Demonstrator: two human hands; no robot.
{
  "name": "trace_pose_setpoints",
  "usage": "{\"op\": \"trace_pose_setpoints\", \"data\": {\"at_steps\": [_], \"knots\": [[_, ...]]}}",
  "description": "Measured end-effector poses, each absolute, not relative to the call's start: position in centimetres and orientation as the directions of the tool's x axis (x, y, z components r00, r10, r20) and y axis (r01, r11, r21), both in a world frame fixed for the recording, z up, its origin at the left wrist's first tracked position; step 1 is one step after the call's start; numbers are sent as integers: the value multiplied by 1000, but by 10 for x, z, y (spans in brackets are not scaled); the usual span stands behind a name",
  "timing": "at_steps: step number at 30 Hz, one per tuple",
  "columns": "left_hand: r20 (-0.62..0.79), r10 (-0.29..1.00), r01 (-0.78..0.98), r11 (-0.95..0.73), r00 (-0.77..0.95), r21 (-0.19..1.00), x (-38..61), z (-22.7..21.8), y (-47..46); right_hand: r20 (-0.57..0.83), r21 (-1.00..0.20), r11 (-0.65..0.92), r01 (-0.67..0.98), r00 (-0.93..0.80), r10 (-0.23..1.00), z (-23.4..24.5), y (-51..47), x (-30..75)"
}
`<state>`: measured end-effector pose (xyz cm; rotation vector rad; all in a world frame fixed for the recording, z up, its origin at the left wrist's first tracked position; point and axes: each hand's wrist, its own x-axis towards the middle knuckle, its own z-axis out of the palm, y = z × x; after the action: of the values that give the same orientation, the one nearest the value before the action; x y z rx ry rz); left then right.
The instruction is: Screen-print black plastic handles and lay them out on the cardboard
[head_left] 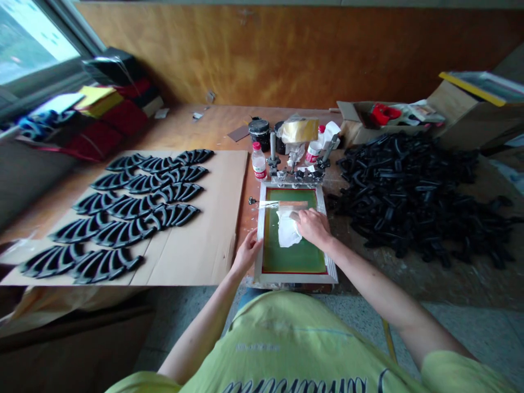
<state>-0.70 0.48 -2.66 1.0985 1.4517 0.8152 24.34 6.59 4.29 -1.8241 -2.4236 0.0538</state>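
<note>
A silkscreen printing frame (260, 251) with pale metal edges and a green mesh (295, 259) lies in front of me. My left hand (248, 250) is at the frame's left edge, its fingers curled against the rim. Over the upper middle of the mesh, my right hand (313, 225) is closed on a squeegee (292, 205) with a wooden bar; the fingers partly hide its blade. A patch of white ink (289, 233) lies on the mesh just below the squeegee, with white streaks to its left. A hinge clamp (297, 179) stands at the frame's far edge.
Black curved, ribbed parts (123, 232) lie in rows on cardboard (216, 218) at left. A heap of black parts (413, 191) covers the right side. Behind the clamp stand a red-capped bottle (258, 164) and a black tub (259, 132). An open carton (347, 117) is at back right.
</note>
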Motion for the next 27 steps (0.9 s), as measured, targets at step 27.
{"op": "trace_pose_setpoints", "data": {"at_steps": [27], "knots": [[-323,946,164,324,-33,932,-3,-32,2,176,-178,733,656,-712,680,40,21,262]]}}
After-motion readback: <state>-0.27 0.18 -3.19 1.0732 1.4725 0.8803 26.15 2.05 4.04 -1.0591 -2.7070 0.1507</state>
